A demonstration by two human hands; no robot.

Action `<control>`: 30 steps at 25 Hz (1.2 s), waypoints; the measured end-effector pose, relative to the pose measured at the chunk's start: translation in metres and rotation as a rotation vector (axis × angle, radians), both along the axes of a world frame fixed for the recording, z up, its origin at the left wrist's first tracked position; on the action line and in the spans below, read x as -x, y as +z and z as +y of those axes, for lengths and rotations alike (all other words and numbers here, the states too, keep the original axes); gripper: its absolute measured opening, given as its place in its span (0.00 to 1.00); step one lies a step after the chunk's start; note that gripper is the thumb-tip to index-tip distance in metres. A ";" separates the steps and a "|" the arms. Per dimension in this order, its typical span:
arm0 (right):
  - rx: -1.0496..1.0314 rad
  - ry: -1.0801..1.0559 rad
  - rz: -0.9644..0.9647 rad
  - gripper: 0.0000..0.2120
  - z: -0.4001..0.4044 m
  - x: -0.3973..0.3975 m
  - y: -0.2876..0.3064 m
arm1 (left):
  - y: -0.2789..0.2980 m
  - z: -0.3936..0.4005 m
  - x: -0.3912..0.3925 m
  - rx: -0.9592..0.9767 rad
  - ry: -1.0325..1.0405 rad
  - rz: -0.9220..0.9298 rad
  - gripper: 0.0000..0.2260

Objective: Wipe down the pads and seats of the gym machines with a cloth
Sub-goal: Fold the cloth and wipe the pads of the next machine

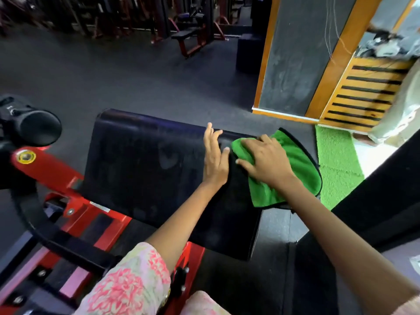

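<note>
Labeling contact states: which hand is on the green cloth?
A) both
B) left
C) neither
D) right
D: the right hand presses flat on the green cloth at the pad's right end, while the left hand rests bare on the pad beside it.

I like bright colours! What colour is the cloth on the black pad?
The cloth is bright green with a thin black edge, seen in the head view under the right hand.

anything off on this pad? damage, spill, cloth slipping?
Nothing damaged or spilled shows. The black pad carries faint smudges and dull patches. The green cloth overhangs the pad's right edge, pressed flat under the right hand. The left hand rests open beside it.
</note>
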State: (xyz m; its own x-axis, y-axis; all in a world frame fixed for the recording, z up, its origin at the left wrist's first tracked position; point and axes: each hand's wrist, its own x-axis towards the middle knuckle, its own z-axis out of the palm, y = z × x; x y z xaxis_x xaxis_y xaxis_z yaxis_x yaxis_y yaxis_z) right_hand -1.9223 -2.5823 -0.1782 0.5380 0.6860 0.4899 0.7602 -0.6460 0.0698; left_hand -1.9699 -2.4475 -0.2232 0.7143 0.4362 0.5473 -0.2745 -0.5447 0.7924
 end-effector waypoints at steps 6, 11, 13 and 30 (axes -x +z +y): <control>0.207 -0.062 -0.276 0.34 -0.021 0.001 -0.022 | -0.040 0.084 0.038 -0.379 0.344 0.433 0.30; 0.231 -0.116 -0.315 0.29 0.044 0.003 -0.017 | -0.043 0.076 0.037 -0.410 0.395 0.509 0.30; 0.257 -0.034 -0.326 0.30 0.047 0.016 -0.027 | -0.046 0.076 0.038 -0.427 0.405 0.515 0.29; 0.319 0.284 -0.452 0.36 0.064 0.014 -0.036 | -0.058 0.120 0.078 -0.233 0.266 0.306 0.25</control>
State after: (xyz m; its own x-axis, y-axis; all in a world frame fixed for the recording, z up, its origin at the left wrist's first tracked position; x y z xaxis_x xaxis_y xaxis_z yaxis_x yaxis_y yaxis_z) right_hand -1.9367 -2.5180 -0.2146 0.1005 0.9221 0.3737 0.7490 -0.3173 0.5817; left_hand -2.0484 -2.3273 -0.2815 0.7385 0.5163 0.4337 0.1261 -0.7376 0.6633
